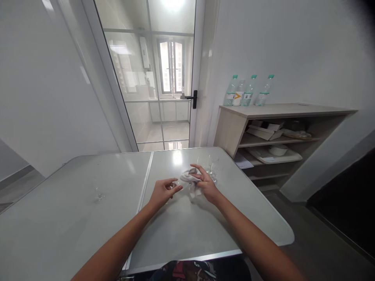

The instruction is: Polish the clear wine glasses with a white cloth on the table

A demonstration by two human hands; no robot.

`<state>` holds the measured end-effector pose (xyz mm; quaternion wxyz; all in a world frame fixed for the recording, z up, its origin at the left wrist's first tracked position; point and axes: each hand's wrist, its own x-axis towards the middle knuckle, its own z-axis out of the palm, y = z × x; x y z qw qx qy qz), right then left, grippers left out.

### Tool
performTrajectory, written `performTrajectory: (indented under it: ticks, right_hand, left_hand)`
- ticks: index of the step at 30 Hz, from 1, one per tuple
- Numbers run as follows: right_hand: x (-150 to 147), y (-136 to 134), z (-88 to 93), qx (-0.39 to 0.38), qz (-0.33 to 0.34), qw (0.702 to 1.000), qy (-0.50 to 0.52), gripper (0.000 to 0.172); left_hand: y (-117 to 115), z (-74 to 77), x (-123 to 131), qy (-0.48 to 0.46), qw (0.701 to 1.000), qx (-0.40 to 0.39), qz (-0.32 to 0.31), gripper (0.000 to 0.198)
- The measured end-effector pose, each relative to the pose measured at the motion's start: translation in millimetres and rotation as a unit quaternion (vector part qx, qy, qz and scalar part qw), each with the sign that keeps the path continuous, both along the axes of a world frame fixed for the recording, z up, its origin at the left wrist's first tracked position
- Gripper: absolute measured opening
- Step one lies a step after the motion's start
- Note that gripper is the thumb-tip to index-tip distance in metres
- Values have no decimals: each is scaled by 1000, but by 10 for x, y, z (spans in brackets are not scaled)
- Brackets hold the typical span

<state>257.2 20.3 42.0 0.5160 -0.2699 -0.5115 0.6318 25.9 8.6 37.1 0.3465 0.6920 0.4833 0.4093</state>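
My left hand [164,192] is closed on a clear stemmed glass [182,183], which is held tilted above the table; much of it is hidden by fingers and cloth. A white cloth [190,176] is gripped in my right hand [207,186] and bunched against the glass, with a loose end hanging below. Just beyond my right hand stand a few more clear glasses [213,168], partly covered by it. Another clear glass [99,194] stands alone on the left part of the table.
The glossy grey table [181,230] has a metal seam [143,183] and a rounded right corner. A wooden shelf unit [293,111] adjoins its far right, with several plastic bottles [263,95] on top and boxes and a tray inside. Behind the table is a glass door [172,125].
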Motion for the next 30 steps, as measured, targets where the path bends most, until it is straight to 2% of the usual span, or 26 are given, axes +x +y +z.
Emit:
performTrajectory:
  ticks: [2, 4, 8, 10, 12, 14, 16, 19, 21, 23, 27, 30]
  right_hand:
    - [8, 5, 26, 0, -19, 1000, 7, 87]
    - [20, 16, 28, 3, -20, 1000, 4, 86]
    - [40, 25, -20, 33, 7, 999, -31, 84]
    - [43, 10, -42, 58, 30, 995, -69, 88]
    - [35, -17, -51, 94, 61, 986, -126, 93]
    - [22, -44, -47, 145, 85, 966, -194, 96]
    - [12, -60, -34, 195, 100, 944, -245, 98]
    - [21, -62, -5, 242, 102, 925, -276, 96]
    - [39, -55, 14, 247, 80, 929, -263, 89]
    - [59, -48, 26, 213, 58, 951, -217, 83]
    - [79, -34, 20, 83, 54, 990, -100, 86]
    - [76, -26, 6, 62, 41, 994, -79, 91]
  left_hand:
    - [4, 3, -14, 30, 998, 45, 43, 55]
    - [10, -11, -17, 57, 993, 86, 59, 54]
    - [7, -107, -14, 111, 982, 148, 40, 51]
    - [1, -166, -28, 151, 968, 196, 42, 53]
    - [-7, -202, -48, 187, 953, 235, 32, 55]
    - [-14, -195, -59, 209, 949, 238, 6, 56]
    - [-22, -143, -48, 202, 959, 196, -27, 57]
    - [-36, -14, -1, 114, 990, 46, -74, 54]
    - [-41, 73, 28, 29, 990, -76, -114, 55]
    - [-42, 138, 41, -37, 976, -159, -143, 57]
    - [-35, 186, 28, -85, 964, -198, -155, 55]
    - [-53, 176, 38, -84, 969, -183, -146, 53]
